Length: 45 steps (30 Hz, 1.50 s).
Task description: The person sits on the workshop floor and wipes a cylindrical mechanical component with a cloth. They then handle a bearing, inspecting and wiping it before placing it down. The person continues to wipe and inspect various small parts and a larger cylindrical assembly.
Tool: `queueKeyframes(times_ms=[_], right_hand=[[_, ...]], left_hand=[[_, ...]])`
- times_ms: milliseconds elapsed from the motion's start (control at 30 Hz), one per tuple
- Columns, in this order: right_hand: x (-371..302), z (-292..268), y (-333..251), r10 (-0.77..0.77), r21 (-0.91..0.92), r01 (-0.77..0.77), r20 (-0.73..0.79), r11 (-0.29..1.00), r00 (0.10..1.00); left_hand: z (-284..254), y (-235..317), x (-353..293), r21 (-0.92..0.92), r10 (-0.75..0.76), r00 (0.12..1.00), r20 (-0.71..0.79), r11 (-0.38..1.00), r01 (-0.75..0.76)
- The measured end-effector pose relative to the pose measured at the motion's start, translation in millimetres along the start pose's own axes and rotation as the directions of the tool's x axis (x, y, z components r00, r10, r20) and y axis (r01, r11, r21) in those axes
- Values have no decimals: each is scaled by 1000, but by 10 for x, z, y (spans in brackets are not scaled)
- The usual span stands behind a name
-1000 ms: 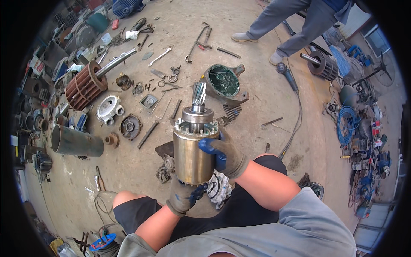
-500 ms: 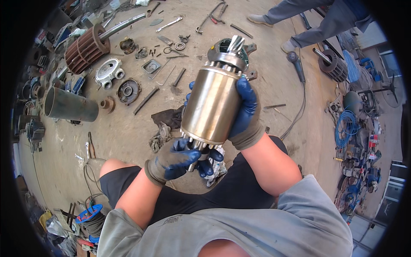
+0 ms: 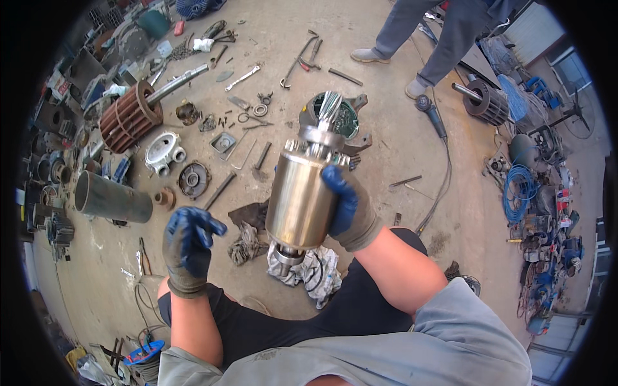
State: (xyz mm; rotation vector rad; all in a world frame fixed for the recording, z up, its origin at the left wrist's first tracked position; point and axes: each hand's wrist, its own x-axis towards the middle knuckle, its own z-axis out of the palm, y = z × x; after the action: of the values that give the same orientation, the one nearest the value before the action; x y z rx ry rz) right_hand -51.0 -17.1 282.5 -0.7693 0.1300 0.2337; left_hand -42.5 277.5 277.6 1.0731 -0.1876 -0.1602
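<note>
A shiny metal motor rotor (image 3: pixel 301 201) stands nearly upright in front of me, its toothed shaft end and bearing at the top, a shorter shaft end at the bottom. My right hand (image 3: pixel 353 207), in a blue-coated work glove, grips the rotor's right side; the fingers behind it are mostly hidden. Away to the left is my gloved left hand (image 3: pixel 190 248), holding nothing, with its fingers loosely bent and apart. Below the rotor lies a white patterned rag (image 3: pixel 315 273). Behind its top sits a dark green motor housing (image 3: pixel 351 119) on the floor.
A rusty rotor (image 3: pixel 132 117), a green metal cylinder (image 3: pixel 114 198) and a pale casting (image 3: pixel 165 149) lie on the left. An angle grinder (image 3: pixel 432 116) with its cord is on the right. Beyond stands another person (image 3: pixel 412 38). Several tools lie across the floor.
My left hand has let go of the rotor's lower end and moved left. The rotor, still in my right hand, has shifted slightly down and left and stands more upright.
</note>
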Motion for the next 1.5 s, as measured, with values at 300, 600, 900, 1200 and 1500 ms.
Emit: queueKeyframes(times_ms=[300,600,900,1200,1500], right_hand=[[-196,281,180,164,-241,-132,115,961,980],[-238,365,477,293,-462,-191,159,866,943],[-146,430,466,338,-173,-311,163,935,927],[-74,447,460,320,-127,-307,95,943,943],[-5,460,521,247,-296,-216,70,930,966]], left_hand=[[425,-226,20,247,-45,996,79,969,24],[350,-97,-57,51,-402,914,48,915,400],[-27,-343,-23,6,-249,963,105,968,249],[-19,-577,-51,-344,-282,939,195,877,335],[139,-708,-198,-446,-537,843,-17,759,475]])
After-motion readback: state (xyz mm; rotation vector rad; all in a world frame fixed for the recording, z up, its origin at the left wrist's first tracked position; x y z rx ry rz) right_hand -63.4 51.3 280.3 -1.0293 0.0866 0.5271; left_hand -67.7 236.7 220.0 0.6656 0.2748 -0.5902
